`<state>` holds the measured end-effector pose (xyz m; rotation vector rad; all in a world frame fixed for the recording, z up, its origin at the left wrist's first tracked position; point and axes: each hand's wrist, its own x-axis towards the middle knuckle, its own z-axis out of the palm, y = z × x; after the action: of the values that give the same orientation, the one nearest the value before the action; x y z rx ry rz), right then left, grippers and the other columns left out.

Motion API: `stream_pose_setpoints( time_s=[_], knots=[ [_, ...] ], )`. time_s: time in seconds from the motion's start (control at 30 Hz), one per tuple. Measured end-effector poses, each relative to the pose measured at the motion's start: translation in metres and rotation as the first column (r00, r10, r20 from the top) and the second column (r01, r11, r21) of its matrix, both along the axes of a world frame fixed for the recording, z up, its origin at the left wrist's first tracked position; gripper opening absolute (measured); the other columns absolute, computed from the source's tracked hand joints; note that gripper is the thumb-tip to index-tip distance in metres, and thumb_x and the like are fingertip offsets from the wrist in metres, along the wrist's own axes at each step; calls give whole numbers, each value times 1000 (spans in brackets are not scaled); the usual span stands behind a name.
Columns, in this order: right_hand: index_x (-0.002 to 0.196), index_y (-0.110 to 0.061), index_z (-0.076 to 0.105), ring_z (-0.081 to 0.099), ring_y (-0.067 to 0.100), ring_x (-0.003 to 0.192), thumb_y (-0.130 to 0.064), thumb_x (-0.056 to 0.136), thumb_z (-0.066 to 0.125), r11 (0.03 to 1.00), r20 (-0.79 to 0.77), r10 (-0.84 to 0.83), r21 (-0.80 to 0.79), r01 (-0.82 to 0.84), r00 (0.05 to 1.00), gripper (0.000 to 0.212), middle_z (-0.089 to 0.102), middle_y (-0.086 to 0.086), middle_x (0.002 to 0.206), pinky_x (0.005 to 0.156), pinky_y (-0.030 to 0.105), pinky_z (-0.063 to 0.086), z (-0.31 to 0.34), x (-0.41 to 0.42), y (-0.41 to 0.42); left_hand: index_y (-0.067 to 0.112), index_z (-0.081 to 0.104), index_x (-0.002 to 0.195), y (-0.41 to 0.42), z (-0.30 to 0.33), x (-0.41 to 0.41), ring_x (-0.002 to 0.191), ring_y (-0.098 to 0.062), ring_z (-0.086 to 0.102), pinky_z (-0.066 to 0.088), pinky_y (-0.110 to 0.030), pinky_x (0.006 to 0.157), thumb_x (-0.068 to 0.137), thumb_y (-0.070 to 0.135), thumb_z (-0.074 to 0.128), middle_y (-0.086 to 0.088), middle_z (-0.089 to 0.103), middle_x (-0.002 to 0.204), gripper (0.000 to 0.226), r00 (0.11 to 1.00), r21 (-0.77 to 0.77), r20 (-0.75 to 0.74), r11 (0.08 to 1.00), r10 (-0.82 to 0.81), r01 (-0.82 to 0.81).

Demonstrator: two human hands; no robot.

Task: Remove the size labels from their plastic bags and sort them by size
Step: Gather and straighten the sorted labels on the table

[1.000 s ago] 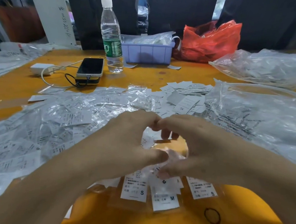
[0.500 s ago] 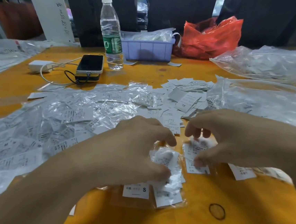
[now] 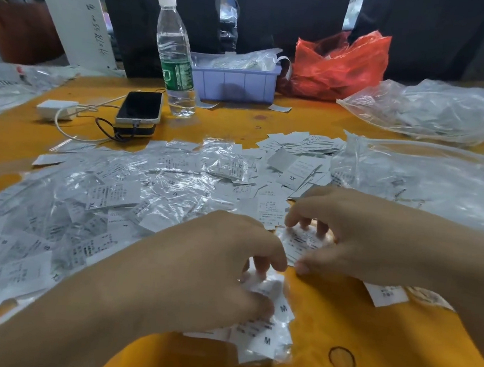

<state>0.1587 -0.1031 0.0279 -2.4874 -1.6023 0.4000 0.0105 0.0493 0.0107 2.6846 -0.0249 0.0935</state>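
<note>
My right hand [image 3: 356, 238] pinches a few labels [image 3: 298, 243] between thumb and fingers. Just beside it, my left hand [image 3: 211, 272] grips the small bag [image 3: 265, 327], M labels showing under its thumb. I judge the emptying step is in hand; next, lay these labels on their pile [image 3: 292, 170] beyond.

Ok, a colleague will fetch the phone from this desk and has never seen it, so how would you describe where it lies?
Start at the tall clear water bottle with the green label, at the far side of the orange table. The phone lies just left of its base, screen up and dark, resting on a black block with a cable plugged in. It is the only dark, glossy slab among white labels and clear bags.
</note>
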Motion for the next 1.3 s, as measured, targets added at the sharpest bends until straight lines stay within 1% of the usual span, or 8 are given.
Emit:
stream_pose_setpoints(
  time_s=[0.13, 0.4, 0.63, 0.87, 0.97, 1.13, 1.23, 1.3],
  knots=[
    [119, -47, 50, 50, -1, 102, -71, 71, 59, 999, -38, 5, 47, -3, 999, 54, 43, -29, 112, 84, 29, 49, 3, -3, -3, 57, 51, 104, 10, 15, -6, 90, 12, 52, 46, -16, 64, 61, 70, 52, 37, 52, 100, 45, 995, 65, -70, 996, 68, -63],
    [83, -38, 55, 54, 0, 75, -77, 61, 65, 994, -70, 110, -5, -110, 991, 45, 54, -26, 90, 58, 31, 52, 3, -25, -3, 51, 53, 87, 14, 35, -15, 54, 7, 51, 36, -13, 43, 58, 60, 70, 34, 53, 68, 34, 918, 193, -362, 976, 163, -97],
    [94, -40, 55, 51, -2, 77, -68, 75, 62, 995, -54, 86, 44, -84, 995, 35, 53, -17, 81, 59, 24, 42, -1, -27, 2, 44, 56, 82, 12, 30, -13, 50, 5, 51, 34, -11, 41, 64, 51, 75, 32, 54, 62, 27, 909, 147, -384, 983, 161, -113],
    [121, -58, 42, 47, -7, 88, -73, 70, 62, 991, -97, 130, 52, -126, 987, 57, 48, -25, 97, 67, 27, 49, -1, -30, 2, 53, 51, 84, 21, 31, -15, 55, 10, 48, 31, -13, 45, 59, 53, 79, 36, 51, 64, 37, 916, 202, -341, 968, 211, -147],
    [119, -54, 49, 53, -1, 81, -69, 72, 66, 989, -111, 148, 9, -148, 983, 52, 53, -20, 92, 67, 34, 52, -3, -33, 3, 49, 53, 83, 17, 24, -12, 56, 11, 49, 34, -19, 49, 58, 60, 75, 35, 52, 64, 35, 932, 202, -307, 970, 191, -132],
    [113, -50, 53, 51, -3, 86, -69, 74, 55, 995, -29, 98, 38, -96, 995, 44, 50, -26, 94, 66, 22, 45, 6, -25, -3, 46, 54, 80, 25, 26, -12, 57, 11, 48, 32, -15, 47, 64, 55, 74, 37, 51, 65, 27, 937, 218, -285, 966, 201, -141],
    [98, -40, 65, 54, -1, 86, -44, 91, 58, 999, 69, 42, 6, -43, 997, 11, 53, -26, 89, 69, 18, 44, 12, -18, -5, 48, 54, 80, 35, 26, -12, 58, 10, 49, 35, -17, 49, 67, 51, 75, 35, 52, 65, 25, 939, 215, -263, 962, 222, -167],
    [95, -37, 71, 55, 0, 88, -33, 95, 58, 999, 53, -3, -42, 5, 999, 14, 56, -26, 93, 76, 22, 49, 14, -16, -4, 54, 52, 83, 39, 26, -12, 59, 9, 51, 37, -21, 50, 67, 52, 75, 34, 54, 66, 28, 935, 192, -271, 964, 231, -182]
  ],
)
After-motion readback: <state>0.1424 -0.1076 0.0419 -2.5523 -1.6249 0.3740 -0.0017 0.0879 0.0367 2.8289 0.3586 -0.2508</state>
